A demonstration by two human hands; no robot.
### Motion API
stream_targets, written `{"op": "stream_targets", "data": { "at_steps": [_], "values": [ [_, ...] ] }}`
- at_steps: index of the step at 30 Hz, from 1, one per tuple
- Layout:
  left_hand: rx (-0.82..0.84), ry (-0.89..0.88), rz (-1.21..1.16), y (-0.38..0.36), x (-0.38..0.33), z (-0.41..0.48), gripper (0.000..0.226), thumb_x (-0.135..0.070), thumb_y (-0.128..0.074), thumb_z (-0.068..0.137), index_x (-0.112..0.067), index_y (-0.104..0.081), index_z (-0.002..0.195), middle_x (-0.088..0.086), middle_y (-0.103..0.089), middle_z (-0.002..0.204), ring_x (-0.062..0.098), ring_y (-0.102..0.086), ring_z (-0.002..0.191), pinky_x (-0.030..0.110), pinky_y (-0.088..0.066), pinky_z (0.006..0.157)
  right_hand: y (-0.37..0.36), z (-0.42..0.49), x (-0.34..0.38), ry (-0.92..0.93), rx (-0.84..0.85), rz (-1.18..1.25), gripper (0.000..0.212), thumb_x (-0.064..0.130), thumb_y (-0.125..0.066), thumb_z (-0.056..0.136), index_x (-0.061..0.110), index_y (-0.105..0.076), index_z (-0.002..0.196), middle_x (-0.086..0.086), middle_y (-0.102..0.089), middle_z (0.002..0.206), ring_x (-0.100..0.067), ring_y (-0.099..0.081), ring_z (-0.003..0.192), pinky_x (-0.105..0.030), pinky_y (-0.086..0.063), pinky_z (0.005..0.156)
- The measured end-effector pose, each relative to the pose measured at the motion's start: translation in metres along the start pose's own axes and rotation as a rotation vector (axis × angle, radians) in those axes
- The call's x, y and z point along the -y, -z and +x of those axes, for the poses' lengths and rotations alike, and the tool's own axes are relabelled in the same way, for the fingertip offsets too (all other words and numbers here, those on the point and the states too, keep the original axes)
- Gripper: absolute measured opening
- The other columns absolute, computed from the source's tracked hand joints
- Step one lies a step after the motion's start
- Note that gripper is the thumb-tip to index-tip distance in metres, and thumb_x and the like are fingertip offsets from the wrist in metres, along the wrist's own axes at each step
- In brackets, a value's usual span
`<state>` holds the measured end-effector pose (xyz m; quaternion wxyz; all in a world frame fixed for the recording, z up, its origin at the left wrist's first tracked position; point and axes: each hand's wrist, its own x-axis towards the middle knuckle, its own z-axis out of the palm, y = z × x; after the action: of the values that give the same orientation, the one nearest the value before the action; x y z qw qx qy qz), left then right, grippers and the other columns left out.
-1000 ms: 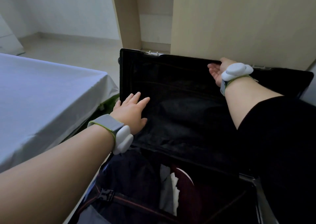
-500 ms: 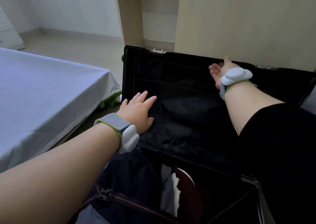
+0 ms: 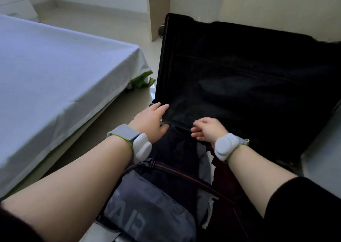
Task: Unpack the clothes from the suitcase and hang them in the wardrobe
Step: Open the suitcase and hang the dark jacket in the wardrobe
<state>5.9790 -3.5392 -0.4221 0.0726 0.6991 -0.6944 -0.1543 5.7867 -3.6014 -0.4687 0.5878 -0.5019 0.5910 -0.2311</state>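
The black suitcase lies open on the floor, its lid [image 3: 249,72] folded back against the beige wardrobe [image 3: 276,5]. The near half holds packed clothes: a grey garment with pale lettering [image 3: 140,208], dark navy fabric [image 3: 173,153], white and dark red pieces [image 3: 221,169], crossed by a dark buckled strap [image 3: 177,169]. My left hand [image 3: 150,122] rests with straight fingers at the hinge near the lid's left edge. My right hand [image 3: 207,129] hovers over the hinge with loosely curled fingers, holding nothing.
A bed with a white sheet [image 3: 55,72] fills the left side, with a green bag [image 3: 144,81] under its corner. A strip of pale tiled floor [image 3: 114,120] runs between bed and suitcase. A suitcase wheel [image 3: 161,31] shows beside the wardrobe's side panel.
The lid has dropped further back and lies flatter. My right hand left the lid's top edge and came down near the hinge beside my left hand. The view tilted down.
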Motion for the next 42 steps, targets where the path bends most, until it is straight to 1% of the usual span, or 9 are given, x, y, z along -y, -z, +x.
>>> {"op": "stream_targets", "data": {
  "at_steps": [3,7,13,21,26,30,35,37,42],
  "values": [
    [0.057,0.013,-0.052,-0.03,0.032,-0.03,0.062,-0.03,-0.053,0.092,-0.024,-0.027,0.148,-0.002,-0.027,0.154,0.022,-0.034,0.138,0.031,-0.033,0.107,-0.029,-0.025,-0.035,0.015,0.035,-0.239,0.012,0.017,-0.051,0.093,0.015,-0.059,0.084,-0.003,-0.066,0.084,-0.013,-0.064,0.067,-0.022,-0.047,0.058],
    [0.162,0.1,-0.106,-0.067,0.063,-0.059,0.056,-0.022,-0.054,0.091,-0.021,-0.035,0.144,0.005,-0.041,0.144,0.024,-0.044,0.128,0.029,-0.035,0.103,-0.054,-0.056,-0.065,0.088,0.114,-0.708,0.018,0.024,-0.059,0.089,0.019,-0.068,0.104,0.001,-0.069,0.103,-0.014,-0.064,0.097,-0.025,-0.047,0.087],
    [0.206,0.08,-0.162,-0.105,0.076,-0.086,0.049,-0.014,-0.047,0.091,-0.023,-0.043,0.139,0.0,-0.045,0.142,0.02,-0.044,0.129,0.027,-0.034,0.104,-0.096,-0.062,-0.08,0.177,0.127,-0.988,0.049,0.036,-0.056,0.091,0.022,-0.046,0.137,-0.005,-0.047,0.133,-0.025,-0.038,0.127,-0.032,-0.032,0.108],
    [0.102,0.12,-0.276,-0.116,0.085,-0.106,0.049,-0.012,-0.046,0.09,-0.022,-0.04,0.137,0.001,-0.055,0.133,0.02,-0.051,0.12,0.025,-0.039,0.092,-0.16,-0.039,-0.072,0.273,0.061,-1.025,0.046,0.036,-0.056,0.09,0.02,-0.047,0.132,-0.007,-0.045,0.127,-0.026,-0.04,0.124,-0.038,-0.042,0.097],
    [0.042,0.144,-0.236,-0.115,0.092,-0.104,0.053,-0.009,-0.039,0.092,-0.019,-0.034,0.144,0.0,-0.038,0.147,0.021,-0.039,0.132,0.028,-0.031,0.105,-0.173,-0.035,-0.069,0.362,-0.008,-1.17,0.034,0.037,-0.053,0.091,0.013,-0.051,0.114,-0.008,-0.05,0.115,-0.028,-0.057,0.101,-0.035,-0.044,0.07],
    [0.07,0.121,-0.232,-0.115,0.093,-0.092,0.062,-0.003,-0.042,0.089,-0.018,-0.028,0.147,-0.001,-0.028,0.154,0.022,-0.029,0.14,0.027,-0.023,0.111,-0.17,-0.042,-0.071,0.456,-0.008,-1.171,0.028,0.031,-0.052,0.091,0.01,-0.046,0.109,-0.009,-0.057,0.109,-0.03,-0.062,0.091,-0.036,-0.045,0.065],
    [0.166,0.091,-0.251,-0.116,0.083,-0.077,0.073,-0.005,-0.044,0.087,-0.026,-0.014,0.15,0.005,-0.054,0.131,0.025,-0.05,0.12,0.027,-0.041,0.089,-0.163,-0.048,-0.07,0.496,0.003,-1.234,0.024,0.022,-0.048,0.091,0.009,-0.044,0.111,-0.01,-0.061,0.105,-0.032,-0.065,0.086,-0.034,-0.038,0.057],
    [0.195,0.112,-0.235,-0.115,0.081,-0.074,0.077,-0.006,-0.044,0.087,-0.026,-0.008,0.151,0.008,-0.054,0.128,0.027,-0.048,0.121,0.029,-0.041,0.092,-0.162,-0.047,-0.068,0.498,0.016,-1.258,0.025,0.021,-0.047,0.091,0.008,-0.046,0.112,-0.011,-0.061,0.107,-0.032,-0.064,0.088,-0.034,-0.037,0.058],
    [0.168,0.059,-0.194,-0.115,0.085,-0.067,0.06,-0.009,-0.044,0.08,-0.028,-0.036,0.136,0.002,-0.052,0.132,0.028,-0.046,0.119,0.04,-0.042,0.097,-0.161,-0.043,-0.062,0.498,0.028,-1.24,0.028,0.017,-0.046,0.091,0.006,-0.048,0.116,-0.012,-0.061,0.11,-0.032,-0.063,0.092,-0.033,-0.038,0.063]
  ]
}}
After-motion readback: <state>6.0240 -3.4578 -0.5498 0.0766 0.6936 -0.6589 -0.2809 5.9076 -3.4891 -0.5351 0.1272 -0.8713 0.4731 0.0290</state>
